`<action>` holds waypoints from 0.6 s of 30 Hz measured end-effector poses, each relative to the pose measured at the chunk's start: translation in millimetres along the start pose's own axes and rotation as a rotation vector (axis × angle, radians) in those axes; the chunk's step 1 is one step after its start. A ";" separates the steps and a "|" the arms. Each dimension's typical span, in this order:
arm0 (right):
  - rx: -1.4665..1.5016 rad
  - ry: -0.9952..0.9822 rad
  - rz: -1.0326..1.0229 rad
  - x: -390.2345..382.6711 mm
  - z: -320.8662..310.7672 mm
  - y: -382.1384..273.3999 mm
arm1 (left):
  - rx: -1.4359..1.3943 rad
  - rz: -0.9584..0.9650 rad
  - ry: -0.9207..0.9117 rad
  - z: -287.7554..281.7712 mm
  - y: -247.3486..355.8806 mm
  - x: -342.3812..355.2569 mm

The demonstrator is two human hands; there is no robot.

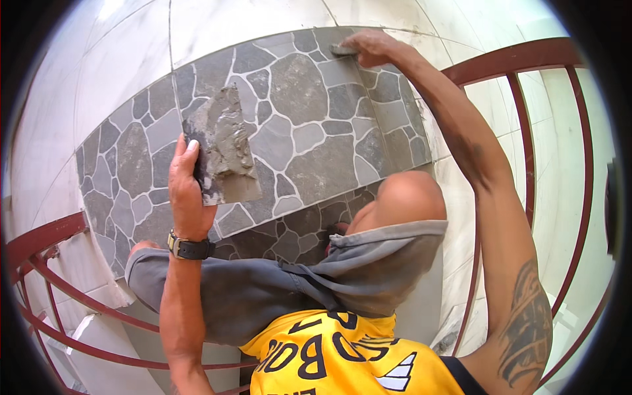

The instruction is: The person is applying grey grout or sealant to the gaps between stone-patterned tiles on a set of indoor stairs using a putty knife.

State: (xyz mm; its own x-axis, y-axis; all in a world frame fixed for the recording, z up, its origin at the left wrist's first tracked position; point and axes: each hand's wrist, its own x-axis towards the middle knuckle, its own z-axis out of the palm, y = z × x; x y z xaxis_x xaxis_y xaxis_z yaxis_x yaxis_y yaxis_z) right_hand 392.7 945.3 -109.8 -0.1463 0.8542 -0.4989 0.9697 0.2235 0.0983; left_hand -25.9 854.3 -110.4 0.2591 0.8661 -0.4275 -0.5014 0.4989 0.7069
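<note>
My left hand [189, 187] grips a flat thin plate [242, 191] by its left edge, thumb on top. A thick heap of wet grey mortar [232, 141] lies across it. My right hand [377, 47] is stretched out to the far side, fingers closed round a small flat grey piece [342, 50] whose kind I cannot make out. That piece is at the far edge of the stone-patterned tiles [299, 85], by the white wall tiles. The plate hangs over the middle of the grey tiles and hides part of them.
Dark red metal railings [520, 59] stand at the right, with another railing [49, 234] at the left. White marbled tiles [217, 26] rise along the far side. The stone-patterned surface drops at a near edge [296, 205] to a lower step, close to my bent knee [411, 197].
</note>
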 end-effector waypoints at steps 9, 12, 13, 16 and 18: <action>0.220 0.157 -0.057 -210.8 76.7 -78.9 | -0.063 -0.041 -0.066 -1.2 6.8 2.0; 0.288 0.149 -0.036 -250.1 77.8 -104.3 | -0.079 -0.015 -0.103 -5.3 13.6 1.7; 0.310 -0.146 -0.013 -257.9 69.4 -105.7 | -0.096 -0.004 -0.149 -6.8 15.8 3.4; 0.489 -0.120 0.038 -262.5 54.2 -74.0 | -0.137 0.004 -0.115 -4.9 20.6 -0.7; 0.499 0.097 0.186 -222.0 7.9 -53.9 | -0.135 0.014 -0.083 -11.6 22.2 -2.7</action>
State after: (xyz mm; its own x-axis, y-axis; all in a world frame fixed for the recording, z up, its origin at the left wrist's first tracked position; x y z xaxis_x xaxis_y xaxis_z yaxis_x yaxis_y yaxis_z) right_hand 374.5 739.9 -11.2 0.0420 0.9030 -0.4275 0.9527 -0.1651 -0.2551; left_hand -47.3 862.7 -100.1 0.3157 0.8751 -0.3667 -0.6105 0.4832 0.6276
